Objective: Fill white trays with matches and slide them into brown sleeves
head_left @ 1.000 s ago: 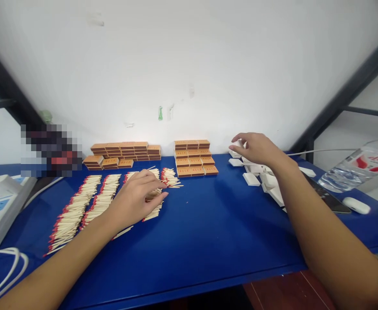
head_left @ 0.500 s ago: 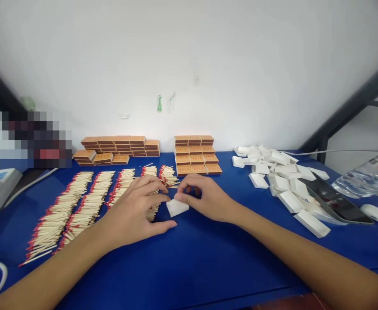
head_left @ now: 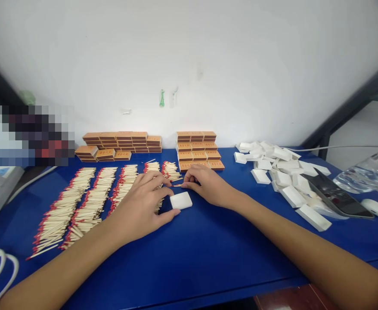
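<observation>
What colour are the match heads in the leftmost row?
Red, on the matches; clearest in the head view.

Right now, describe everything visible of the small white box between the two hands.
The small white box is plain and roughly rectangular, with a pale, smooth-looking surface, perhaps card. No print shows on it. It sits on the blue tabletop, slightly askew. Its left end lies at the thumb and fingers of the left hand, apparently touching them; the right hand is apart from it, beyond its far right corner. Whether its open side faces up is unclear.
</observation>
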`<state>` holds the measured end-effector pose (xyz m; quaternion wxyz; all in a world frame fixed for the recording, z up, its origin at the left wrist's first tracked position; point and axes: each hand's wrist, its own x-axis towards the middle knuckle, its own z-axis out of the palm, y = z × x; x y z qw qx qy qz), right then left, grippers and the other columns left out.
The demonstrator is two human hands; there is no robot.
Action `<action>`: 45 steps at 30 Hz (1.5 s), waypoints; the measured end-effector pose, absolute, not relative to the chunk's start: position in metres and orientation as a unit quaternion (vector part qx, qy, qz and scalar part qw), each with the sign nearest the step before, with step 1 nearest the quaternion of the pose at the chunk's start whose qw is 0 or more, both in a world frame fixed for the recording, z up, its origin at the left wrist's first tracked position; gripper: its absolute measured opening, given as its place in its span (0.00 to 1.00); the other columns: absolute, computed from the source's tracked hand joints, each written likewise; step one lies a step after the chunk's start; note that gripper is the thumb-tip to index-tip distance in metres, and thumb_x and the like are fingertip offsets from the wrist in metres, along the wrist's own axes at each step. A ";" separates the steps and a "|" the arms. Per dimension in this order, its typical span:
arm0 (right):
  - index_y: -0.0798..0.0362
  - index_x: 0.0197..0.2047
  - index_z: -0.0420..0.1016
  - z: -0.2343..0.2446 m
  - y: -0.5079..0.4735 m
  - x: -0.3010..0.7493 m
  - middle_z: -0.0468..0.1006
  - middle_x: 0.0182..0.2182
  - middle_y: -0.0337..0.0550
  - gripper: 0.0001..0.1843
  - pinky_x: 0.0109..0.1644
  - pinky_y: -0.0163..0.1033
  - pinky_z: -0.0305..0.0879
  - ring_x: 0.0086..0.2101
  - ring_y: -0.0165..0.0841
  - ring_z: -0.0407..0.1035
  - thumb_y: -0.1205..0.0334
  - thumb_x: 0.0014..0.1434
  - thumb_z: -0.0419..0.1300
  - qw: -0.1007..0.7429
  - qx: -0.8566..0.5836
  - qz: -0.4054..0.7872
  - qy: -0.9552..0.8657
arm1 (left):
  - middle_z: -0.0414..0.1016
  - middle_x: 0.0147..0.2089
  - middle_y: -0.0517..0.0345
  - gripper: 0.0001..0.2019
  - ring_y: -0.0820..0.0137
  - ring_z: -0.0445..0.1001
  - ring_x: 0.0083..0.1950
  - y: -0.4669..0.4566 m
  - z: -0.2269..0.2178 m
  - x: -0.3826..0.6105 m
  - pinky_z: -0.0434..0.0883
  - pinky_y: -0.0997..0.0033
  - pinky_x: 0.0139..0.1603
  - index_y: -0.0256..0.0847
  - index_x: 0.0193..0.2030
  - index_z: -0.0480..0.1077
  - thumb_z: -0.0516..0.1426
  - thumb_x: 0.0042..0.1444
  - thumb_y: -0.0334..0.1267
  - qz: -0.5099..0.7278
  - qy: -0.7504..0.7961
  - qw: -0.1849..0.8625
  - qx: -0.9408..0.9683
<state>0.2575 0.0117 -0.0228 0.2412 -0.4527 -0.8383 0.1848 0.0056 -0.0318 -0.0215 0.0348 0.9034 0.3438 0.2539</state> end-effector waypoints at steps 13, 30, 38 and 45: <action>0.51 0.38 0.76 -0.015 0.007 0.274 0.76 0.36 0.42 0.09 0.43 0.42 0.64 0.39 0.37 0.69 0.61 0.72 0.67 0.228 -0.437 0.199 -0.847 | 0.81 0.55 0.49 0.10 0.51 0.73 0.63 -0.029 -0.019 0.002 0.69 0.40 0.69 0.45 0.45 0.82 0.70 0.62 0.46 0.255 0.339 0.039 0.905; 0.50 0.51 0.78 -0.023 0.011 0.275 0.75 0.38 0.41 0.09 0.44 0.42 0.65 0.39 0.37 0.70 0.58 0.71 0.68 0.221 -0.406 0.195 -0.865 | 0.80 0.54 0.51 0.11 0.51 0.73 0.62 -0.029 -0.016 -0.002 0.71 0.44 0.65 0.45 0.45 0.82 0.70 0.62 0.47 0.240 0.331 0.037 0.912; 0.51 0.46 0.80 -0.027 0.015 0.269 0.74 0.35 0.40 0.03 0.43 0.41 0.62 0.37 0.35 0.68 0.61 0.73 0.66 0.235 -0.410 0.171 -0.865 | 0.80 0.54 0.52 0.12 0.53 0.73 0.62 -0.029 -0.015 -0.002 0.70 0.45 0.65 0.43 0.45 0.82 0.71 0.62 0.48 0.232 0.333 0.039 0.913; 0.52 0.40 0.78 -0.022 0.012 0.270 0.72 0.34 0.39 0.06 0.42 0.40 0.60 0.35 0.33 0.66 0.64 0.72 0.67 0.216 -0.426 0.182 -0.859 | 0.80 0.54 0.51 0.12 0.53 0.72 0.62 -0.029 -0.013 -0.002 0.70 0.47 0.65 0.43 0.46 0.82 0.69 0.64 0.48 0.220 0.337 0.043 0.914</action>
